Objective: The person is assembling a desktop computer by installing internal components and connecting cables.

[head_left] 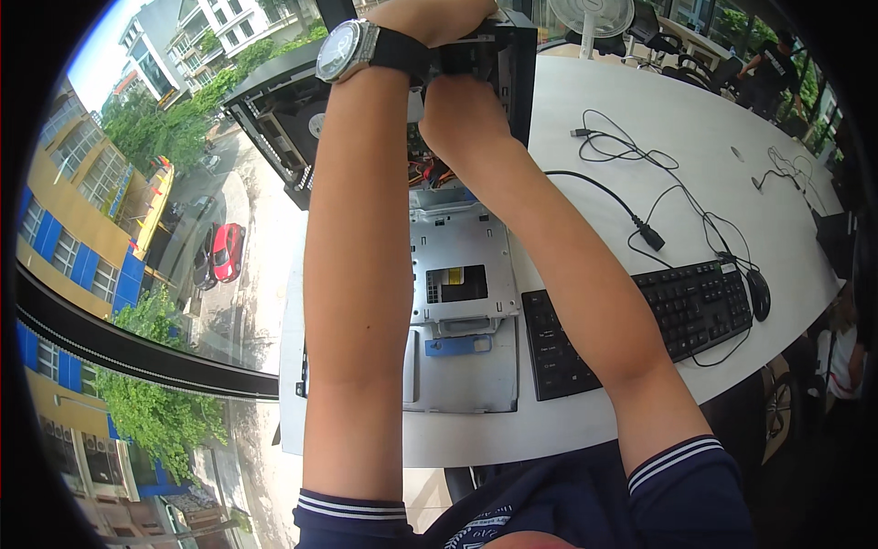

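A black computer case (519, 82) stands open at the far end of the table, with red and dark cables (430, 171) showing inside. Over its top edge reaches my left hand (444, 20), a watch (343, 50) on the wrist; the fingers are cut off by the picture's upper edge. Lower down, my right hand (465, 114) is inside the case opening, its fingers hidden among dark parts. What either hand holds, if anything, cannot be seen. Between my forearms a silver metal drive bracket (462, 242) with a square cut-out and a blue latch (448, 347) extends from the case toward me.
Right of the bracket lie a black keyboard (700, 306), a mouse (758, 294) and a power cable (649, 236). Thin cables (622, 151) coil on the white table (567, 101). A fan (593, 14) stands beyond it. A window borders the left side. Another person (773, 73) is far right.
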A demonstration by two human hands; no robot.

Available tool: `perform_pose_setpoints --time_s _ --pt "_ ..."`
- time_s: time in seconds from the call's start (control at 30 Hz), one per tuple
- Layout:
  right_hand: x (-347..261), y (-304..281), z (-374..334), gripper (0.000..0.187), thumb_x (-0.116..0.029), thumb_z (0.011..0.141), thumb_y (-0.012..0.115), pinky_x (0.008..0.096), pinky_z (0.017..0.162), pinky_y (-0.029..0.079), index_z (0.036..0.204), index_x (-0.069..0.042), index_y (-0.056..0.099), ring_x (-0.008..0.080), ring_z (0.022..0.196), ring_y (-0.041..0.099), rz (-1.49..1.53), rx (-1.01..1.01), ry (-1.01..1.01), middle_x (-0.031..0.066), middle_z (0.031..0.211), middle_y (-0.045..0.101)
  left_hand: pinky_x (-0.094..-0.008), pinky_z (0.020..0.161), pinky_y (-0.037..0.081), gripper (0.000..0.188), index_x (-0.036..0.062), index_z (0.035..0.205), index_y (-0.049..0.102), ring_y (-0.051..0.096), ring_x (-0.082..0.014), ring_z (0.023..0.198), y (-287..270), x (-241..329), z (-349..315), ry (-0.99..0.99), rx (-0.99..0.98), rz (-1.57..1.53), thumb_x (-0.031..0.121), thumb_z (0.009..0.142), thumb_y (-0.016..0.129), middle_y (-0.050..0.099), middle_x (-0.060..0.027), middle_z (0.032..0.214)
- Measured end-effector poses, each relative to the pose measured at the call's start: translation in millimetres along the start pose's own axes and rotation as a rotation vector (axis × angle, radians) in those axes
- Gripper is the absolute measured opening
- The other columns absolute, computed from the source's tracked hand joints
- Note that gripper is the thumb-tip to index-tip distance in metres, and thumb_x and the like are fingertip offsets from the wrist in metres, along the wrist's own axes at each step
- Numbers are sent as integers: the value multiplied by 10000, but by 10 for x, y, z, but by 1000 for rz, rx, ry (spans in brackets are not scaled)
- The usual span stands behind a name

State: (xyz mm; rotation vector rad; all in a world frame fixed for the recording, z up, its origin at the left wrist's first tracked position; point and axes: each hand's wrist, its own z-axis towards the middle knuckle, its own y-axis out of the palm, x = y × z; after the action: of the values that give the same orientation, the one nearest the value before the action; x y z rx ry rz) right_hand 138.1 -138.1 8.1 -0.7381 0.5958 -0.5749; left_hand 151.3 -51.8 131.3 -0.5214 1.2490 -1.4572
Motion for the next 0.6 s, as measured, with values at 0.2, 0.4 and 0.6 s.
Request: perform_pose_setpoints --time_s 0.2,0.4,0.6 --pt "-27 102 -43 115 -63 788 654 449 737 625 797 22 731 381 784 749 51 98 -15 240 788 724 -449 919 523 231 82 1128 676 669 -359 1124 35 -44 4 92 22 47 98 972 507 698 -170 1194" --pt "-37 -26 -91 137 -54 825 631 449 754 625 861 8 747 375 836 755 37 40 62 232 843 739 -373 997 454 417 47 1263 640 643 -290 1138 12 -8 -24 -349 -46 -437 364 1038 486 689 -123 1220" --pt "227 -699 -1032 214 -43 861 693 487 850 568 1064 20 671 418 954 694 256 -256 -298 223 1053 689 -383 1030 441 367 44 1252 662 633 -316 1137 -209 170 -231 -345 268 -650 289 980 636 693 -135 1184"
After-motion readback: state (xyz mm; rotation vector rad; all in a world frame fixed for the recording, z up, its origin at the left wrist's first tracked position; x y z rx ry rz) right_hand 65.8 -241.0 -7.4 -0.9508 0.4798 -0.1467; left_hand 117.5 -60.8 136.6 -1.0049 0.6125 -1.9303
